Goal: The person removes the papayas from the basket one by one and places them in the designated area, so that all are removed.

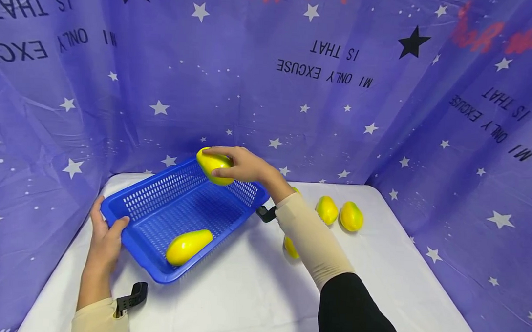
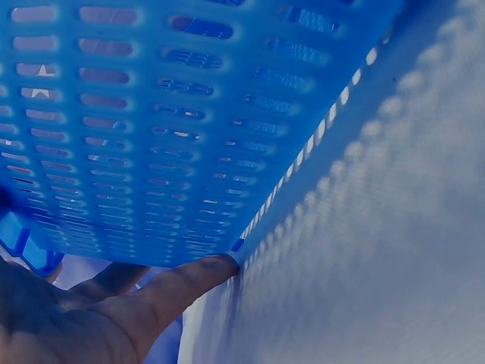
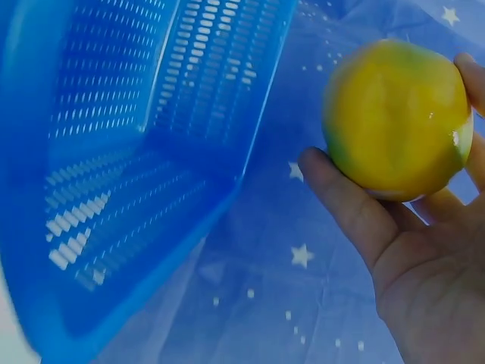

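The blue plastic basket (image 1: 135,251) with slotted walls stands on the left of the table. My left hand (image 1: 106,243) grips its left end, thumb over the rim and fingers along the outside. In the left wrist view one finger (image 2: 186,287) reaches along the slotted wall (image 2: 151,144). Over the basket's far right corner, my right hand (image 1: 247,166) holds a yellow papaya (image 1: 213,164). Seen from the right wrist, that papaya (image 3: 398,117) has greenish patches and sits between thumb and fingers, beside the basket's rim. Another papaya (image 1: 188,247) lies inside the basket, along its near side.
On the white table (image 1: 402,288), two papayas, one (image 1: 327,210) beside the other (image 1: 351,217), lie to the right. One more papaya (image 1: 291,247) is partly hidden by my right sleeve (image 1: 312,236). A purple star-printed curtain (image 1: 251,87) encloses the back and sides.
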Tool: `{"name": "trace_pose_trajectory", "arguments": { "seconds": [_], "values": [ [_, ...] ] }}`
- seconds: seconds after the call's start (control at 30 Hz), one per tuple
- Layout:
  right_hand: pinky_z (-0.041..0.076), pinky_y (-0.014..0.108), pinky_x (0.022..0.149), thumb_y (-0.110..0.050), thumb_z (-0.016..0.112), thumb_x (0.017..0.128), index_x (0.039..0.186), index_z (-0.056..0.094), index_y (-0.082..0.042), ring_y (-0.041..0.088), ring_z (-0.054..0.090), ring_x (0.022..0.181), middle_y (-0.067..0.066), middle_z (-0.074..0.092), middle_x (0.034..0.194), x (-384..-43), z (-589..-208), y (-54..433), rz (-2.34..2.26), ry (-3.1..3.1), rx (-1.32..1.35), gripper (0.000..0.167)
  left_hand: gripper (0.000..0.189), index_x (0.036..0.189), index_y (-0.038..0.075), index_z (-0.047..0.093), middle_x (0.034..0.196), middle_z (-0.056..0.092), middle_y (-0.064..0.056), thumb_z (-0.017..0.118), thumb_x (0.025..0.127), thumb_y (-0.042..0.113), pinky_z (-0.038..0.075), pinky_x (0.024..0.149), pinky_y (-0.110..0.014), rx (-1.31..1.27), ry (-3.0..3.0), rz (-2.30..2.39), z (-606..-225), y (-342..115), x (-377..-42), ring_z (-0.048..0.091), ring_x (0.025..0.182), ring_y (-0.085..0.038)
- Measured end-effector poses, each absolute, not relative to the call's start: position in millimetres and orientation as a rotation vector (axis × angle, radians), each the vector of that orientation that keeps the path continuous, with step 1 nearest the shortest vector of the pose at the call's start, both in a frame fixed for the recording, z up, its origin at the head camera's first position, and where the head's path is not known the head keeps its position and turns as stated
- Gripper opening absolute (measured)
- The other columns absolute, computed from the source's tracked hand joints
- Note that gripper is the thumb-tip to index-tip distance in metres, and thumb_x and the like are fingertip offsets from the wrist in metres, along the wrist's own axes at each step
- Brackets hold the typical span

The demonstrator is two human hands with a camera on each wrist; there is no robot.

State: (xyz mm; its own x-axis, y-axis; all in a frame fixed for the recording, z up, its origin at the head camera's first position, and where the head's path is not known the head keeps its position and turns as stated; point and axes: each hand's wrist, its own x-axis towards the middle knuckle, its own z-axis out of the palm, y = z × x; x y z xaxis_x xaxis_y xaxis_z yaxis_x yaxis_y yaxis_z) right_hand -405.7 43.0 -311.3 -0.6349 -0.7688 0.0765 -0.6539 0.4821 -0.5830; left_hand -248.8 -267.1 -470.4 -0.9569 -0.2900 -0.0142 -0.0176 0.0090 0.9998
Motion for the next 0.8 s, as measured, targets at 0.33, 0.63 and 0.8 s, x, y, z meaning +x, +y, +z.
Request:
{"name": "trace_pose_trajectory", "arguments": {
  "seconds": [0.33,0.63,0.8],
  "values": [
    [0.051,0.032,0.076,-0.039,0.067,0.091,0.144,0.049,-0.031,0.017,0.057,0.091,-0.005,0.054,0.134,-394,-319,101,-1.026,2.661,-1.167,0.056,0.071,0.15,0.044,-0.011,0.159,0.006,-0.021,0.037,0.103,0.023,0.026,0.111,-0.047,0.323,-2.09,-2.061,-473,-268,-250,0.026,0.136,-0.044],
    [0.05,0.039,0.082,-0.042,0.067,0.09,0.144,0.048,-0.034,0.018,0.057,0.098,-0.012,0.05,0.14,-377,-326,156,-1.174,2.741,-1.047,0.057,0.071,0.15,0.045,-0.009,0.159,0.007,-0.021,0.039,0.103,0.023,0.042,0.096,-0.021,0.322,-2.079,-2.08,-473,-270,-249,0.026,0.136,-0.043],
    [0.047,0.04,0.093,-0.044,0.067,0.09,0.143,0.047,-0.035,0.016,0.056,0.109,-0.012,0.047,0.143,-360,-333,190,-1.176,2.821,-0.936,0.057,0.071,0.15,0.044,-0.009,0.16,0.007,-0.02,0.039,0.103,0.023,0.042,0.096,-0.02,0.309,-2.064,-2.088,-473,-268,-250,0.027,0.137,-0.041]
  ]
}}
